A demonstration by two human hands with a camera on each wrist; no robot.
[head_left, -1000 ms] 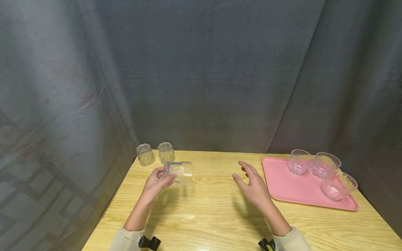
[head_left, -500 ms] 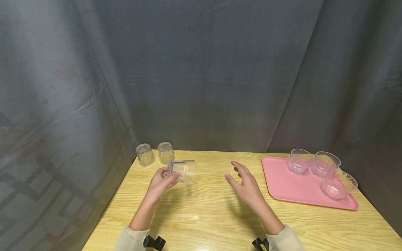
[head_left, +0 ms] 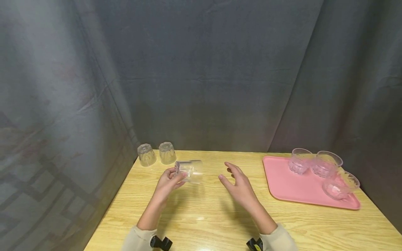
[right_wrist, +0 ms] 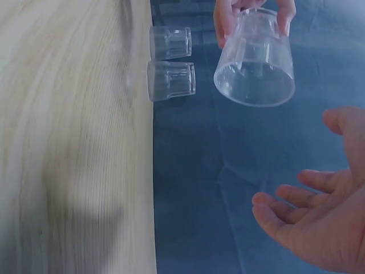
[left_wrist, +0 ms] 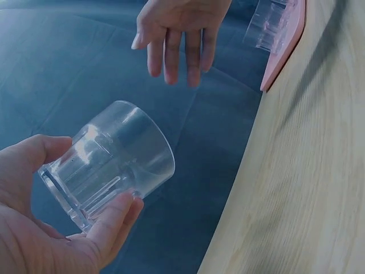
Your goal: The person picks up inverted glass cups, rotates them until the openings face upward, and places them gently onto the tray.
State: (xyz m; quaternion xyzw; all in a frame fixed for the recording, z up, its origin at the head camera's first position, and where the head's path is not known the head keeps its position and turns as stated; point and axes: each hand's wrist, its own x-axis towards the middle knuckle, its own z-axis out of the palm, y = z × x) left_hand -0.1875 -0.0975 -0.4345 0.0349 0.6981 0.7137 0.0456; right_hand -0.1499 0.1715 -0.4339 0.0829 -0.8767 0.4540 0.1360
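In the head view my left hand [head_left: 169, 182] holds a clear drinking glass [head_left: 194, 170] on its side above the table, mouth toward the right. The left wrist view shows thumb and fingers gripping the glass [left_wrist: 108, 165] near its thick base. My right hand [head_left: 240, 186] hovers to the right of the rim, palm facing it, thumb and fingers apart and holding nothing. A gap between the glass [right_wrist: 256, 68] and the right hand [right_wrist: 319, 211] shows in the right wrist view.
Two upside-down glasses, one [head_left: 146, 155] beside another [head_left: 168, 153], stand at the table's back left corner. A pink tray [head_left: 292, 190] at the right bears three clear bowls, the nearest [head_left: 336, 190] at its right edge. Grey curtain [head_left: 201, 87] hangs behind the wooden table [head_left: 201, 223].
My left hand has moved right with the glass, and my right hand has moved left, so the gap between them is narrower. The tray and standing glasses stay put.
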